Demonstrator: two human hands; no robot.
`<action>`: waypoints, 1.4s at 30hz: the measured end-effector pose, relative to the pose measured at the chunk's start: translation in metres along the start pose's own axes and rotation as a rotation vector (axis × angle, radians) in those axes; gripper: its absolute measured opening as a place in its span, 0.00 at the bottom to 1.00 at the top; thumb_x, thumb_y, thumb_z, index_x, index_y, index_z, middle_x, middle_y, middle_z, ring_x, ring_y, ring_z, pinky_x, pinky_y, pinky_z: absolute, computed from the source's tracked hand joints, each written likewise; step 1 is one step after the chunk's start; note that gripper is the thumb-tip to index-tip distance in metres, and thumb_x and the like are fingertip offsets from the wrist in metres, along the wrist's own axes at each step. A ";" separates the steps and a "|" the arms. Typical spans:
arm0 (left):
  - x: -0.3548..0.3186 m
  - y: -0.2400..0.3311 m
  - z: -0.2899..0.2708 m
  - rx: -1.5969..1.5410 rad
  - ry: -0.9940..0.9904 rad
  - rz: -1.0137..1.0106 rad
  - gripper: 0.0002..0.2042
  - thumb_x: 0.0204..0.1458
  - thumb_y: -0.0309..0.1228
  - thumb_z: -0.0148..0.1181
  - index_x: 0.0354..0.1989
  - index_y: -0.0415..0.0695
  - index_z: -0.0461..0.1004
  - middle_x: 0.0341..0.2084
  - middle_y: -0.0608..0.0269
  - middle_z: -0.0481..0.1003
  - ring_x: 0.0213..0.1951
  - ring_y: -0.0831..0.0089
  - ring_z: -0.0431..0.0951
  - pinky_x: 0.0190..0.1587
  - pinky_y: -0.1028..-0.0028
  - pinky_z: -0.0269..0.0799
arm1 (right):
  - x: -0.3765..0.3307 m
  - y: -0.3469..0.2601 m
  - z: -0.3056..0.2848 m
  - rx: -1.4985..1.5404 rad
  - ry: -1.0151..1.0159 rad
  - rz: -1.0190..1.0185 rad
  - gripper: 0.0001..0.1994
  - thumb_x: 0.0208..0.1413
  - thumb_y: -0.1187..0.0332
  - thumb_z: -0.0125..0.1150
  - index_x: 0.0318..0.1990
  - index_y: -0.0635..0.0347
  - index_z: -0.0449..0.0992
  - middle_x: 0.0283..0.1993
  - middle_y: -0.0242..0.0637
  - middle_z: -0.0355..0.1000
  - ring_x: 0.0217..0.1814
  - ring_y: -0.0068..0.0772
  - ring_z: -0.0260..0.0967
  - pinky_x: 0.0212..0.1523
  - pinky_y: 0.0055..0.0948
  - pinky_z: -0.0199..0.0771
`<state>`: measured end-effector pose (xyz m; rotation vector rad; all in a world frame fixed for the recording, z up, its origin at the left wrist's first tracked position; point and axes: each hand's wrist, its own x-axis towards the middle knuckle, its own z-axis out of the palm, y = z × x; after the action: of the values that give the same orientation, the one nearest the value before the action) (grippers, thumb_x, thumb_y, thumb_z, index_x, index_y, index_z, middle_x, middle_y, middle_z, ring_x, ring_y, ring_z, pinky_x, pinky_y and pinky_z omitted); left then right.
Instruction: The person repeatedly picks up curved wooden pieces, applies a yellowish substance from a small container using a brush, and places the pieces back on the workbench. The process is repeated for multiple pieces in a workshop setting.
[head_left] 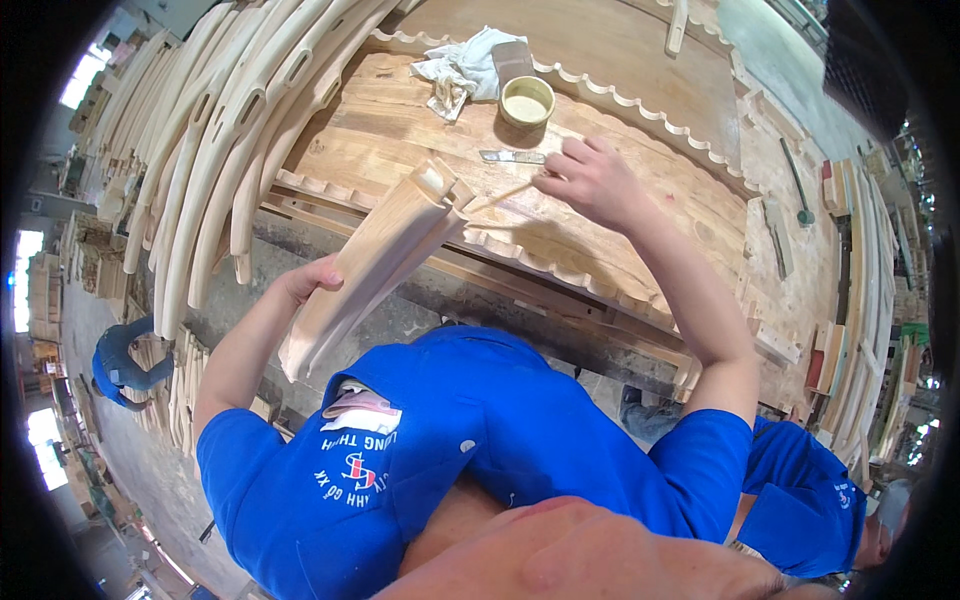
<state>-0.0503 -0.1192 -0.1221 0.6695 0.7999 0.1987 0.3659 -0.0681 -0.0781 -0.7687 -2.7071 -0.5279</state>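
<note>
My left hand is closed around the side of a pale, shaped wooden furniture part, tilted with its notched upper end over the workbench. Pinched in the fingers of my right hand is a thin wooden stick. Its tip reaches to the notched end of the part; whether it touches cannot be made out. Just beyond my right hand lies a flat metal blade. A small round bowl with pale contents stands farther back on the bench.
A crumpled white cloth and a brown-grey flat piece lie by the bowl. Scalloped wooden strips run along the bench. Many curved wooden parts are stacked at left. One person bends at far left; another is close at right.
</note>
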 end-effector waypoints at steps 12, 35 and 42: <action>-0.003 0.111 0.061 0.396 0.231 0.409 0.37 0.38 0.49 0.62 0.56 0.40 0.61 0.44 0.52 0.71 0.43 0.65 0.73 0.43 0.68 0.72 | -0.040 -0.014 -0.052 1.160 0.448 1.089 0.17 0.64 0.57 0.36 0.32 0.61 0.64 0.26 0.31 0.65 0.33 0.26 0.67 0.29 0.22 0.66; 0.193 0.112 0.339 0.809 -0.458 0.700 0.27 0.53 0.37 0.51 0.61 0.41 0.56 0.45 0.56 0.71 0.45 0.72 0.71 0.48 0.72 0.67 | -0.313 -0.064 -0.188 1.123 0.721 1.609 0.32 0.46 0.57 0.60 0.56 0.67 0.60 0.48 0.42 0.68 0.45 0.29 0.69 0.45 0.28 0.71; 0.092 0.123 0.162 0.458 0.170 0.707 0.25 0.55 0.36 0.49 0.61 0.45 0.56 0.40 0.60 0.74 0.42 0.74 0.74 0.46 0.74 0.68 | -0.400 -0.064 -0.121 1.492 0.590 1.875 0.29 0.47 0.51 0.56 0.50 0.67 0.67 0.41 0.45 0.72 0.40 0.36 0.72 0.41 0.36 0.73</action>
<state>0.1393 -0.0630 -0.0187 1.3742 0.7489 0.7352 0.6782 -0.3480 -0.1297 -1.5190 -0.4561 1.2210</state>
